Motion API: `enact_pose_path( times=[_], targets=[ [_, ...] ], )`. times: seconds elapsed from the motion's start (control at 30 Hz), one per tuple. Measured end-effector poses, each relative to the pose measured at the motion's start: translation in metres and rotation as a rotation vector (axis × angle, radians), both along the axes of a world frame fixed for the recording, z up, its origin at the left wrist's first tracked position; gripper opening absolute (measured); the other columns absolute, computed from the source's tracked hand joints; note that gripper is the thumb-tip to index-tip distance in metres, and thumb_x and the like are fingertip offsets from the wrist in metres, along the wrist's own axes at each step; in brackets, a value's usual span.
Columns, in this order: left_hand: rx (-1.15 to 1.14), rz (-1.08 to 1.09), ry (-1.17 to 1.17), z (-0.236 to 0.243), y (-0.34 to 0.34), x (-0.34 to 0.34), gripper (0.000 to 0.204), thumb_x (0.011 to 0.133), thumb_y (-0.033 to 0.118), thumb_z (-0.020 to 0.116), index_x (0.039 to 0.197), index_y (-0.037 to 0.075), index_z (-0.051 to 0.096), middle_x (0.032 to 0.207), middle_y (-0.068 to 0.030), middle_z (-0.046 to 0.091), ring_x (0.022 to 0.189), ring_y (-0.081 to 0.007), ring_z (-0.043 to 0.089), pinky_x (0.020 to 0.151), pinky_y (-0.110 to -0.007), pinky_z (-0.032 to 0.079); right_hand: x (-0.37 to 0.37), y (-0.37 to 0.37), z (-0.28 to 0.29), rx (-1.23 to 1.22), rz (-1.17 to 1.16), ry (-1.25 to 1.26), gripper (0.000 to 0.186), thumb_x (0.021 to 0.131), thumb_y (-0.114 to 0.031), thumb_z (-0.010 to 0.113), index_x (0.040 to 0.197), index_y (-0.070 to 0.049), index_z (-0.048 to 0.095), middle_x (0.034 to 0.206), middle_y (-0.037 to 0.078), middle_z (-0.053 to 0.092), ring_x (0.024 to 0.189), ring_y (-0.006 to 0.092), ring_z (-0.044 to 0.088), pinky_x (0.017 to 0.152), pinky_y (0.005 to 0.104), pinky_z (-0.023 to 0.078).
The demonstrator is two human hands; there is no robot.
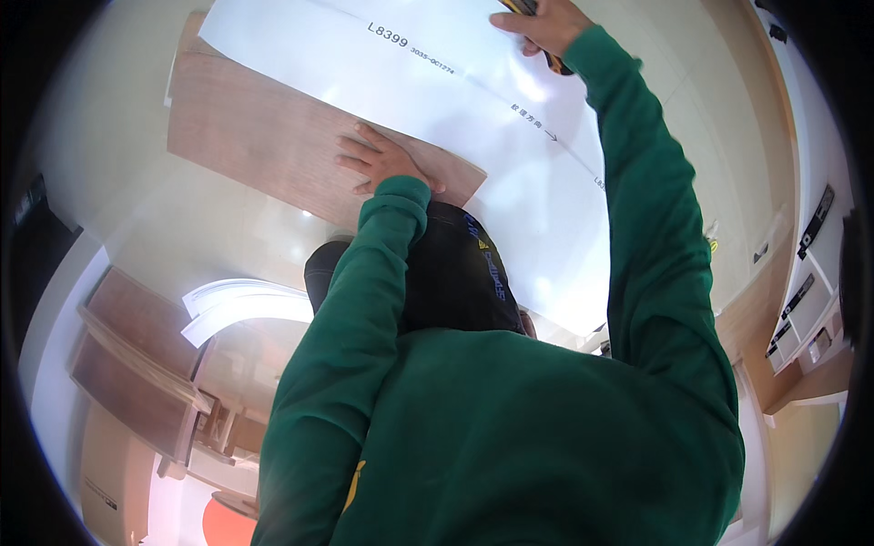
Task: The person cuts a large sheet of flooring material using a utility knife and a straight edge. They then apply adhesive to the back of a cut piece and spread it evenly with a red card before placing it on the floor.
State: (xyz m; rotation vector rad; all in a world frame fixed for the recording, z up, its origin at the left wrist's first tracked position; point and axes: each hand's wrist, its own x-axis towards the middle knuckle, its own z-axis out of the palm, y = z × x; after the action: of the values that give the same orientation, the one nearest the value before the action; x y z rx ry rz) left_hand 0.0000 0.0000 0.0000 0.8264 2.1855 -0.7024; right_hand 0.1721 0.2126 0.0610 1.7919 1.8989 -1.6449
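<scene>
— Start with the left hand (387, 168). Resting on what?
— On a brown wood-grain board (264, 123), between ten and eleven o'clock from the middle of the view. Lies flat, slanting from upper left down toward the right.
— Touched how?
— Pressed from above, palm down, near the lower right part, with fingers spread wide. To be found at eleven o'clock.
— And alongside?
— Toward twelve, a large white sheet (473, 96), with a slanting row of dark print and an arrow. Reaches round almost to three o'clock. Meets the board along a slanting edge; can't tell fully which overlaps which.
— Now for the right hand (551, 32)?
— Up at one o'clock, above the sheet, with fingers closed around a black-and-yellow tool (559, 65). Partly covered by the grip, so hard to say of what kind.
— Nearer the middle?
— Beside the left wrist, a bent leg in dark trousers (446, 291). Flanked by green sleeves (337, 323).
— Farther out?
— At nine, curved white strips (232, 296). Beyond, between eight and nine, brown wooden panels (146, 318). At seven, part of an orange rounded shape (223, 526). Close to three, black fittings (817, 221).
</scene>
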Motion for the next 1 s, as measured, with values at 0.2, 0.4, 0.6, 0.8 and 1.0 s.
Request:
enact_pose_path(
  times=[0.2,0.4,0.6,0.8,1.0],
  targets=[
    [-0.011,-0.018,0.007,-0.008,-0.011,0.005,0.158,0.046,0.039,0.098,0.153,0.001,-0.012,0.158,-0.0307,-0.004,0.146,-0.0508,0.004,0.100,-0.067,0.040,0.013,-0.026,-0.027,0.178,-0.375,0.030,0.025,0.089,-0.024,0.069,0.097,-0.003,0.059,0.080,0.010,0.063,0.066,0.0197,0.061,0.062,0.0341,0.053],
    [-0.017,0.050,-0.016,0.002,-0.011,0.002,0.157,0.047,0.038,0.098,0.153,0.003,-0.013,0.158,-0.0302,-0.005,0.146,-0.0503,0.002,0.103,-0.069,0.036,0.011,-0.115,-0.044,0.410,-0.004,-0.054,0.044,0.095,-0.040,0.059,0.118,-0.003,0.055,0.099,0.028,0.064,0.092,0.0449,0.063,0.081,0.0472,0.051],
    [0.004,0.059,-0.014,-0.001,-0.004,0.000,0.158,0.047,0.035,0.099,0.153,0.005,-0.014,0.158,-0.0303,-0.008,0.146,-0.0502,0.001,0.104,-0.069,0.035,0.028,-0.235,-0.066,0.188,0.213,-0.125,0.025,0.095,-0.021,0.049,0.109,0.000,0.053,0.102,0.023,0.064,0.086,0.0426,0.065,0.078,0.0509,0.053],
    [0.027,0.067,-0.017,-0.002,-0.004,0.000,0.159,0.045,0.034,0.099,0.153,0.006,-0.014,0.158,-0.0301,-0.010,0.146,-0.0493,-0.001,0.104,-0.069,0.035,0.016,-0.243,-0.058,0.117,0.293,-0.200,0.021,0.097,-0.022,0.049,0.104,-0.002,0.052,0.100,0.022,0.064,0.086,0.0426,0.064,0.076,0.0507,0.052],
    [0.029,0.045,-0.004,-0.004,-0.005,0.003,0.161,0.044,0.035,0.100,0.152,0.003,-0.015,0.158,-0.0315,-0.004,0.146,-0.0501,0.003,0.104,-0.069,0.035,0.014,-0.229,-0.052,0.021,0.373,-0.269,0.019,0.097,-0.017,0.046,0.105,0.000,0.051,0.091,0.023,0.067,0.086,0.0429,0.066,0.076,0.0514,0.052]
  ],
)
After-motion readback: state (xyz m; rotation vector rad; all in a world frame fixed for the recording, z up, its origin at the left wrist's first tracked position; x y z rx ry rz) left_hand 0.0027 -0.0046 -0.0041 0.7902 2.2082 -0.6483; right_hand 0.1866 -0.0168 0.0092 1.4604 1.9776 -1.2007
